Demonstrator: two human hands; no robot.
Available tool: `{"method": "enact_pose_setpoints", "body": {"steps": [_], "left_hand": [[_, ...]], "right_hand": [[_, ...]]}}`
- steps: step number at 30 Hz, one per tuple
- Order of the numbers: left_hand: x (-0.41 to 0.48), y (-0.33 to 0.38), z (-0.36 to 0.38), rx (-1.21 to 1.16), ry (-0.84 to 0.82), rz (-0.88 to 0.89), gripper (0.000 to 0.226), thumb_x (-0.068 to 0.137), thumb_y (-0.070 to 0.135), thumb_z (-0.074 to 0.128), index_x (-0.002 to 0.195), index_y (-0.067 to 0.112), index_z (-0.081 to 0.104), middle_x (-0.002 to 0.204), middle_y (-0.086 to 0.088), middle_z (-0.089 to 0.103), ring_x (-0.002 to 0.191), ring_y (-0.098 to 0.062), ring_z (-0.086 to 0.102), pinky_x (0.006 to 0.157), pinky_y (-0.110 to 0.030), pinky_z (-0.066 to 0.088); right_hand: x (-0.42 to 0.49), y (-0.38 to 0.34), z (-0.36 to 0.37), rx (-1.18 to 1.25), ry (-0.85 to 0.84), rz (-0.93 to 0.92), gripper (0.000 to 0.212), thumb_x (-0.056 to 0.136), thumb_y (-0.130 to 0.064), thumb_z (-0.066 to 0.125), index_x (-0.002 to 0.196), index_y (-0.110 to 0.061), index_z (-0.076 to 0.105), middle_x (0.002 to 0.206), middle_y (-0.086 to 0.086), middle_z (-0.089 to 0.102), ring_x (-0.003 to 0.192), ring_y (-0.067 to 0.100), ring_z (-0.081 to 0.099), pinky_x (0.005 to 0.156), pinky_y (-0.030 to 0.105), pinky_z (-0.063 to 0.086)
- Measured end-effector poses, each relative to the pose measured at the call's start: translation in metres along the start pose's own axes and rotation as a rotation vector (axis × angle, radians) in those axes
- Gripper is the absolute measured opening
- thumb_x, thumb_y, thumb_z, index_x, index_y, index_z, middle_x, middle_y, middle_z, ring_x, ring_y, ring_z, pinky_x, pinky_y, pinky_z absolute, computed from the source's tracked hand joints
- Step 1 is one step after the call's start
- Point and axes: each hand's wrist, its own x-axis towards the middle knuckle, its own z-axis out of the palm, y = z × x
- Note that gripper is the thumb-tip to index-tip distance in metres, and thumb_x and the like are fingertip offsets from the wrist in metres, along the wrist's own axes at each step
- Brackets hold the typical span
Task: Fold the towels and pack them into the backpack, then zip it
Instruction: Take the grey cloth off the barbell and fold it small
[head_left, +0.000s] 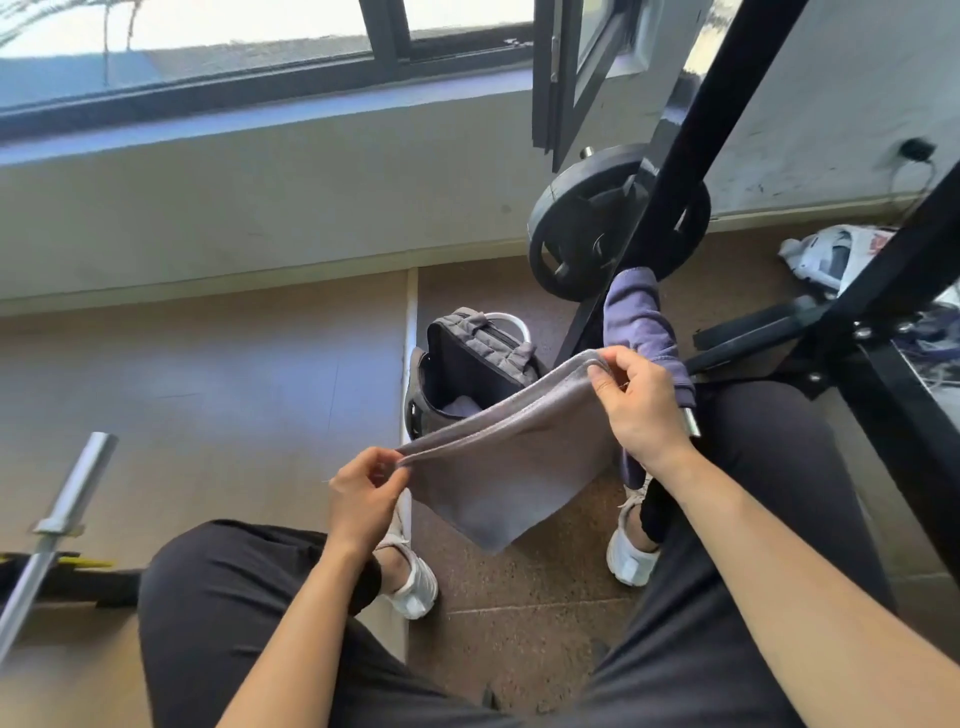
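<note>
Holding a grey towel (498, 467) stretched between both hands, the person sits with knees apart and forearms reaching forward over the floor (208, 374).

Backpack (467, 364): stands on the floor just beyond the towel, between the hands and further out, main compartment unzipped and gaping; some pale cloth shows inside at the bottom.

Weight plate (582, 228): black, on a bar beyond the right hand, partly behind a black rack post.

Grey towel: doubled over, fold edge on top running diagonally from low-left to high-right, free end hanging down between the shoes.

Purple towel (636, 322): draped over a bar right behind the right hand, hanging down past the wrist.

Barbell end (67, 493): chrome sleeve, well left of the left hand, lying on the floor side.

Right hand (639, 405): raised higher and further out, wrist bent, thumb and fingertips pinching the towel's upper corner.

Left hand (363, 493): lower and nearer the body, thumb and index pinching the other corner, remaining fingers curled.
</note>
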Motion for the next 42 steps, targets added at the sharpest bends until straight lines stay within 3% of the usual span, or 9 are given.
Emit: {"method": "enact_pose_setpoints", "body": {"steps": [8, 12, 16, 19, 24, 28, 35, 38, 42], "left_hand": [[0.001, 0.008, -0.014, -0.124, 0.257, -0.046, 0.033, 0.084, 0.009, 0.079, 0.066, 0.02, 0.054, 0.062, 0.003, 0.058, 0.058, -0.012, 0.053, 0.06, -0.028, 0.041], [0.002, 0.005, -0.021, -0.187, 0.295, -0.043, 0.025, 0.082, 0.011, 0.082, 0.099, 0.022, 0.068, 0.076, 0.0, 0.069, 0.069, -0.016, 0.065, 0.072, -0.03, 0.051], [0.002, 0.005, -0.024, -0.177, 0.351, 0.051, 0.014, 0.087, 0.013, 0.078, 0.1, 0.019, 0.076, 0.09, -0.002, 0.075, 0.083, -0.021, 0.071, 0.082, -0.034, 0.057], [0.0, 0.011, -0.023, -0.253, 0.486, 0.068, 0.009, 0.092, 0.019, 0.074, 0.097, 0.018, 0.067, 0.09, -0.003, 0.069, 0.08, -0.021, 0.064, 0.075, -0.024, 0.051], [0.006, 0.001, -0.022, -0.16, 0.361, -0.076, 0.022, 0.093, 0.031, 0.072, 0.083, 0.015, 0.062, 0.07, 0.004, 0.062, 0.069, -0.022, 0.058, 0.066, -0.034, 0.044], [0.001, 0.013, -0.02, -0.174, 0.399, -0.046, 0.018, 0.095, 0.028, 0.07, 0.088, 0.014, 0.061, 0.072, 0.009, 0.06, 0.066, -0.006, 0.055, 0.06, -0.015, 0.039], [0.004, 0.007, -0.018, -0.185, 0.369, -0.089, 0.028, 0.093, 0.034, 0.071, 0.082, 0.01, 0.062, 0.069, 0.004, 0.058, 0.065, -0.014, 0.052, 0.06, -0.028, 0.041], [0.003, 0.011, -0.015, -0.29, 0.315, -0.122, 0.029, 0.092, 0.03, 0.073, 0.075, 0.012, 0.059, 0.065, 0.005, 0.056, 0.061, -0.013, 0.049, 0.06, -0.028, 0.042], [-0.009, 0.029, -0.007, -0.518, 0.078, -0.098, 0.033, 0.094, 0.014, 0.069, 0.067, 0.015, 0.051, 0.052, 0.016, 0.049, 0.05, -0.001, 0.043, 0.05, -0.016, 0.038]], "right_hand": [[-0.002, 0.003, 0.007, 0.045, 0.025, 0.059, 0.008, 0.1, -0.014, 0.058, 0.103, -0.015, 0.065, 0.091, 0.002, 0.067, 0.087, 0.018, 0.062, 0.081, 0.031, 0.051], [-0.003, 0.006, 0.01, -0.012, 0.008, 0.052, 0.01, 0.101, -0.015, 0.057, 0.105, -0.011, 0.066, 0.094, 0.006, 0.069, 0.091, 0.024, 0.064, 0.083, 0.039, 0.054], [-0.005, 0.0, 0.01, 0.029, 0.043, 0.028, 0.009, 0.101, -0.014, 0.057, 0.103, -0.012, 0.065, 0.091, 0.003, 0.069, 0.086, 0.02, 0.064, 0.078, 0.033, 0.052], [-0.006, 0.004, 0.013, 0.051, -0.13, 0.127, 0.011, 0.099, -0.012, 0.059, 0.093, -0.017, 0.066, 0.078, 0.004, 0.069, 0.074, 0.016, 0.063, 0.072, 0.031, 0.05], [-0.005, 0.008, 0.018, -0.12, -0.255, 0.233, 0.012, 0.098, -0.013, 0.059, 0.087, -0.016, 0.061, 0.066, 0.001, 0.06, 0.063, 0.012, 0.05, 0.06, 0.019, 0.038], [-0.003, 0.01, 0.018, -0.049, -0.229, 0.276, 0.011, 0.1, -0.011, 0.056, 0.09, -0.014, 0.06, 0.066, -0.001, 0.059, 0.06, 0.013, 0.05, 0.06, 0.026, 0.041], [-0.009, 0.005, 0.02, -0.086, -0.221, 0.282, 0.008, 0.099, -0.015, 0.059, 0.095, -0.013, 0.065, 0.081, 0.005, 0.067, 0.075, 0.018, 0.061, 0.066, 0.032, 0.055], [-0.015, -0.004, 0.021, 0.083, -0.234, 0.357, 0.007, 0.098, -0.012, 0.061, 0.098, -0.007, 0.066, 0.085, 0.008, 0.066, 0.076, 0.013, 0.062, 0.05, 0.017, 0.053], [-0.025, -0.018, 0.026, 0.369, -0.308, 0.453, 0.011, 0.098, -0.007, 0.062, 0.099, 0.003, 0.064, 0.08, 0.012, 0.063, 0.074, 0.022, 0.063, 0.055, 0.028, 0.06]]}}
